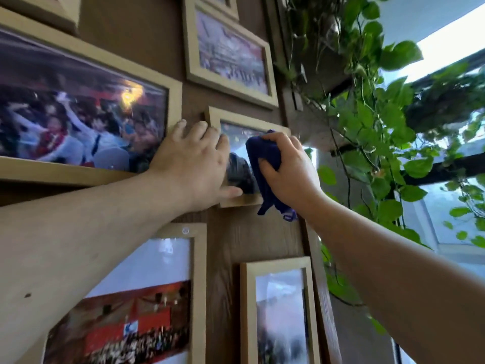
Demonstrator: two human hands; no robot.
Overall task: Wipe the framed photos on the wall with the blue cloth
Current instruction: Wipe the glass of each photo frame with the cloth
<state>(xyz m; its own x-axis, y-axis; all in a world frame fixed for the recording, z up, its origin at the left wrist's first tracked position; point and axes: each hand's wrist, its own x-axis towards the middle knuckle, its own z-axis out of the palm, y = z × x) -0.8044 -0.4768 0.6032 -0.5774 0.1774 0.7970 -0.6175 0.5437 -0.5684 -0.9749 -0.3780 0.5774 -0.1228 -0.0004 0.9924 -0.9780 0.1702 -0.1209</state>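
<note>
A small light-wood framed photo [236, 119] hangs in the middle of the brown wood wall. My left hand [191, 164] lies flat on its left side, fingers spread over the frame edge and the thumb along its lower rail. My right hand [288, 169] grips a dark blue cloth [263, 156] and presses it against the glass on the frame's right half. A tail of the cloth hangs below the frame.
Other wood-framed photos surround it: a large one at left [78, 106], one above [228, 53], one at lower left [136, 306], one at lower right [280, 316]. A trailing green plant [372, 106] hangs at the wall's right edge, before bright windows.
</note>
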